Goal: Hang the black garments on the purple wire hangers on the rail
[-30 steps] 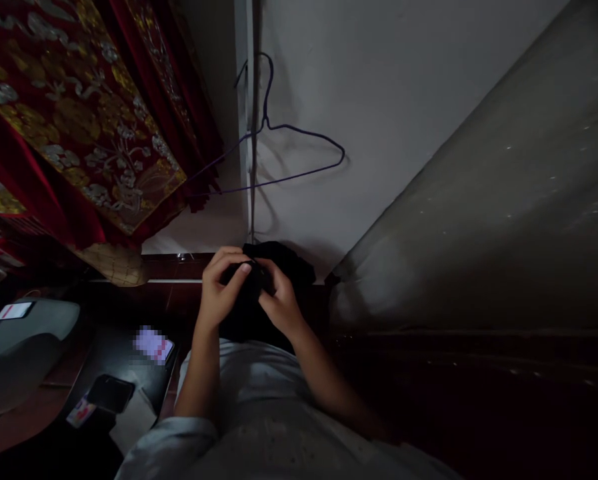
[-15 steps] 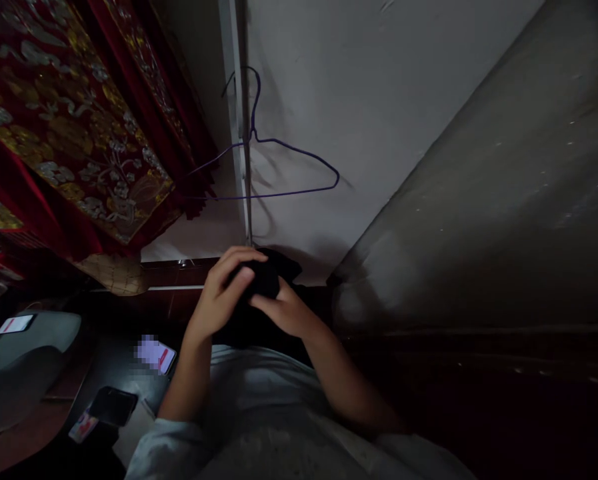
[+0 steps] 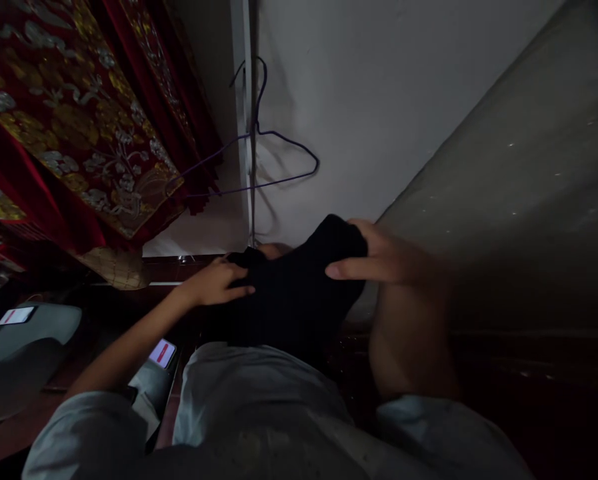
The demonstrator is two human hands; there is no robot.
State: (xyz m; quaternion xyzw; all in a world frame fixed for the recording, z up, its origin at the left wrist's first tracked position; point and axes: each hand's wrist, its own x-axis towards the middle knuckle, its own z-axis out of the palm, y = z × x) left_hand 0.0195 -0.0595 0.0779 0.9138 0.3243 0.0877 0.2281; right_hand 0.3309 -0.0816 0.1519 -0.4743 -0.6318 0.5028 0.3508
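Note:
A black piece of cloth [image 3: 293, 293] is stretched between my two hands in front of my chest. My left hand [image 3: 219, 280] pinches its left edge, thumb on top. My right hand [image 3: 383, 257] grips the upper right corner, raised and a little blurred by motion. The cloth hangs down over my lap and hides the fingers behind it.
A purple wire hanger [image 3: 259, 160] hangs on the white wall above. Red and gold patterned fabric [image 3: 69, 120] fills the upper left. A grey-green mattress or panel [image 3: 519, 200] rises at the right. A phone with a lit screen [image 3: 163, 352] and a grey object [image 3: 23, 353] lie at the lower left.
My hands were close together, bunching the black cloth. They have moved apart, the right hand up and to the right, and the cloth is now spread open.

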